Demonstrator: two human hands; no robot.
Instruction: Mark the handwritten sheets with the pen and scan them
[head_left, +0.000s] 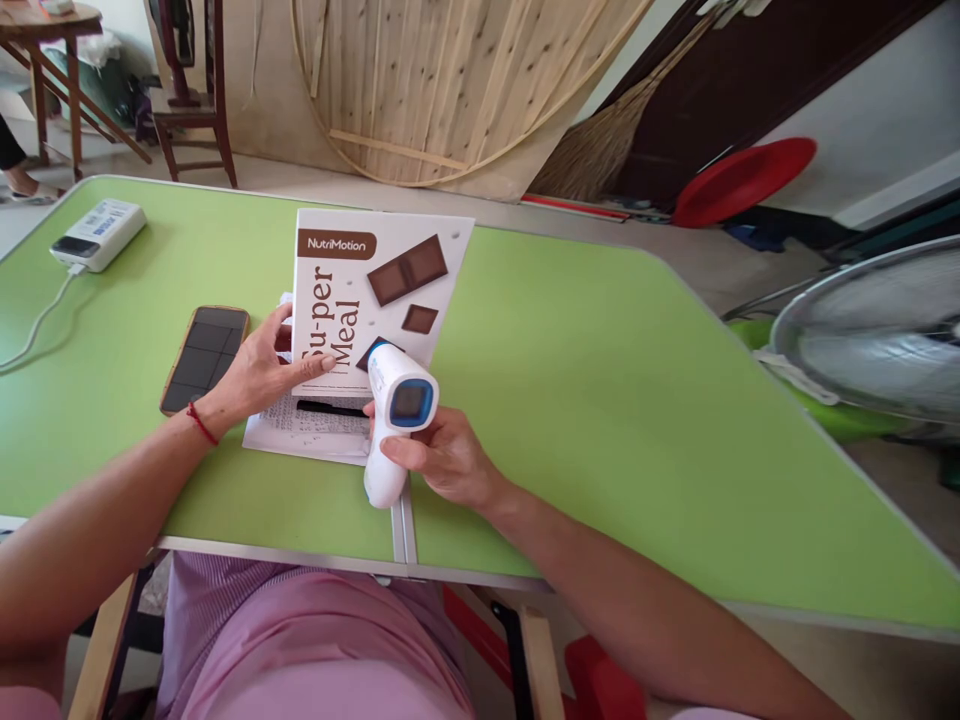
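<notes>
My right hand (448, 455) is wrapped round the handle of a white infrared thermometer (386, 465) with a blue-framed screen, dark from here. Its front end points at a white box (442, 345) printed with chocolate pieces and the words "Su-per Meal". My left hand (271, 362) grips that box at its left lower side, thumb across the front and fingers behind. Whether the thermometer touches the box I cannot tell. Beneath the box lie a sheet of paper with writing (281, 432) and a black pen (330, 408), both partly covered.
A phone (206, 355) lies left of my left hand on the green folding table (600, 400). A white power bank (101, 235) with a cable sits at the far left. Beyond the table are a chair (191, 110), a broom (615, 130) and a large fan (877, 330).
</notes>
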